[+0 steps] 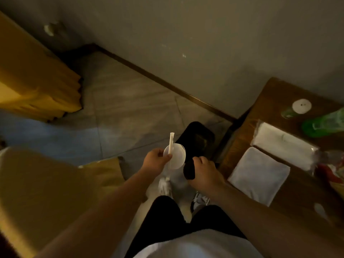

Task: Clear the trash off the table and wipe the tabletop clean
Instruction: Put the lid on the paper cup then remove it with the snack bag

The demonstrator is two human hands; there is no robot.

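Observation:
My left hand [155,161] grips a clear plastic cup [176,158] with a white straw [170,144] sticking up from it, held over the floor. My right hand [204,169] is closed on a dark object [189,171], which touches the cup's right side; I cannot tell what it is. Just beyond both hands a black trash bin [197,138] stands on the floor against the wooden table [301,192]. A folded white cloth [258,175] lies on the table's near left part.
On the table sit a pack of tissues [283,144], a green bottle [323,124] on its side, a white-capped green bottle [300,107] and red wrappers [333,173] at the right edge. A yellow curtain [35,77] hangs at left. A yellow chair [46,185] stands near left.

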